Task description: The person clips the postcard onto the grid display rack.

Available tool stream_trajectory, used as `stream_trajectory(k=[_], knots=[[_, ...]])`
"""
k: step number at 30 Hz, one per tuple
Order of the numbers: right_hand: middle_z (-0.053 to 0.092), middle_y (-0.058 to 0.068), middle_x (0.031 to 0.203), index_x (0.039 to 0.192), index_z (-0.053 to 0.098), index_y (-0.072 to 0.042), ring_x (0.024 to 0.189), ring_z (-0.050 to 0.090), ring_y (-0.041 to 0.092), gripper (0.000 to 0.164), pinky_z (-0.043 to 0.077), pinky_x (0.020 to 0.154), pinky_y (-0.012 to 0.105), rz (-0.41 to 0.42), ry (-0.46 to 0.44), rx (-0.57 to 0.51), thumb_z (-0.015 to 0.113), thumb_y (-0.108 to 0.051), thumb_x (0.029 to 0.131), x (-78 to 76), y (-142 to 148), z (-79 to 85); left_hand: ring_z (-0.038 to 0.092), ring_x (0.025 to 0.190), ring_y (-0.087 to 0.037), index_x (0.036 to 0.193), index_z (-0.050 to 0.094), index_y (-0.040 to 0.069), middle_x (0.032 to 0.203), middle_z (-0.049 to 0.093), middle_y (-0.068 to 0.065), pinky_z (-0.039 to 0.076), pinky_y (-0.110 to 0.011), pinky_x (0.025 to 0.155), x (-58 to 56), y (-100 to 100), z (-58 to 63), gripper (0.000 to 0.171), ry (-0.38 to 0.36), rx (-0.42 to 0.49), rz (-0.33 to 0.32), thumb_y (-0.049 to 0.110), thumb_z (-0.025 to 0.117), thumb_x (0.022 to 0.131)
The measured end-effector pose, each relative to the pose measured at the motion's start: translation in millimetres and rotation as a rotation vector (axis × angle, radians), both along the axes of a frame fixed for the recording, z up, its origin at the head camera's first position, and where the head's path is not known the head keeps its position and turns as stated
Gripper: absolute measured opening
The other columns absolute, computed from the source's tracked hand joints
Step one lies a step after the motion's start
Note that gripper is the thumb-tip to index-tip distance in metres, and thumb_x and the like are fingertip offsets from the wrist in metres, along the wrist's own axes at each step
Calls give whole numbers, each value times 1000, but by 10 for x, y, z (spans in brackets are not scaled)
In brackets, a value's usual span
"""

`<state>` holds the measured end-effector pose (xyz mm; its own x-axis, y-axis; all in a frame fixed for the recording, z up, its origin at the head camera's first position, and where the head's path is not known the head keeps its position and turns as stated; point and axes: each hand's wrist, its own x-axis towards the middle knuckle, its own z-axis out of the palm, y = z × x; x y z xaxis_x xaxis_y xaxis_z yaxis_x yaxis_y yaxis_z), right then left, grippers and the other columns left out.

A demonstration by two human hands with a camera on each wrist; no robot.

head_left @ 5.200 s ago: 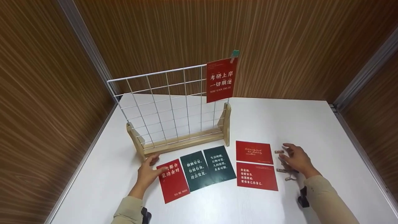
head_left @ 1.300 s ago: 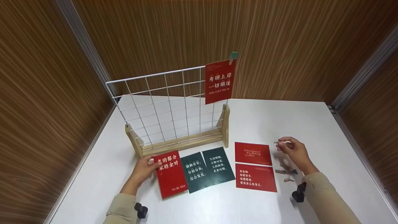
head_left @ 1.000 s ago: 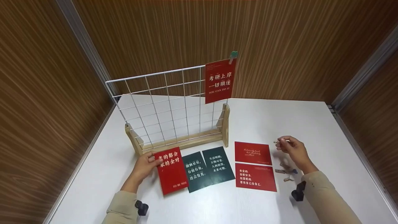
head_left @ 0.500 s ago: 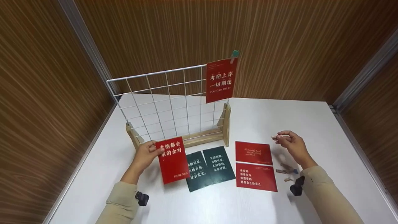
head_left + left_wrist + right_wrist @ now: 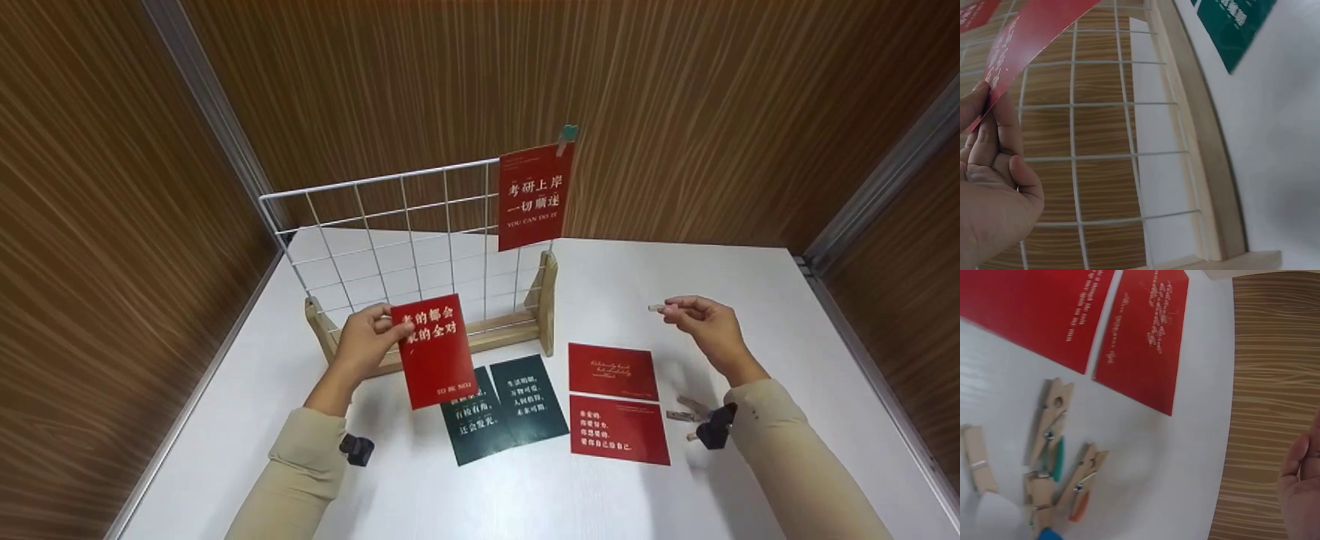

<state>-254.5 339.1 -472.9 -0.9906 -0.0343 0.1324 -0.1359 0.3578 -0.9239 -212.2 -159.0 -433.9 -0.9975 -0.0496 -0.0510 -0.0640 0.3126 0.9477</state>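
Observation:
My left hand (image 5: pixel 367 341) pinches a red card (image 5: pixel 435 360) with white lettering between thumb and fingers, by its upper left edge. The card is raised in front of a white wire grid rack (image 5: pixel 375 179) and overlaps a dark green card (image 5: pixel 472 439) below. In the left wrist view, the thumb lies over the card's corner. To the right, my right hand (image 5: pixel 709 330) holds a small wooden clothespin (image 5: pixel 655 307) by its fingertips, above the table. In the right wrist view only part of that hand shows. Another red card (image 5: pixel 532 199) hangs from the rack's top right, under a green-topped clothespin (image 5: pixel 568 134).
A second green card (image 5: pixel 529 397) lies before the rack's wooden stand (image 5: pixel 550 300). Two red cards, an upper one (image 5: pixel 611 371) and a lower one (image 5: pixel 619 431), lie farther right. Several loose clothespins (image 5: pixel 1053 422) rest near my right wrist. Wood-grain walls (image 5: pixel 675 112) enclose the table.
My left hand has taken the red card off the table and lifted it up and rightward toward the rack. My right hand has picked a clothespin from the group and raised it.

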Motion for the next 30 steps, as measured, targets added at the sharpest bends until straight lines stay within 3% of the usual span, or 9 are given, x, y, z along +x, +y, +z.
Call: stream_trajectory(k=[4, 9, 16, 30], knots=[[69, -4, 100, 117, 60, 6, 90, 64, 6, 43, 47, 81, 15, -10, 29, -4, 65, -28, 91, -89, 23, 3, 65, 92, -23, 106, 59, 2, 101, 70, -11, 48, -41, 90, -40, 69, 102, 24, 36, 2, -14, 15, 69, 88], [69, -6, 97, 114, 65, 1, 88, 64, 8, 36, 48, 80, 16, -14, 71, -50, 66, -26, 91, -170, -13, 105, 65, 91, -23, 106, 60, 2, 101, 71, -11, 48, -40, 90, -87, 146, 244, 24, 73, 13, -13, 14, 70, 88], [68, -4, 98, 113, 67, -3, 89, 64, 10, 32, 48, 81, 17, -14, 105, -86, 66, -26, 90, -267, -91, 307, 65, 92, -23, 106, 60, 2, 102, 70, -11, 49, -40, 89, -154, 245, 436, 24, 117, 7, -17, 13, 70, 88], [70, -1, 95, 111, 69, -3, 85, 64, 11, 25, 49, 80, 18, 11, 184, -180, 67, -15, 90, -433, -272, 764, 67, 91, -22, 104, 61, 0, 100, 71, -11, 52, -36, 85, -244, 372, 702, 23, 217, -3, -53, 13, 70, 87]])
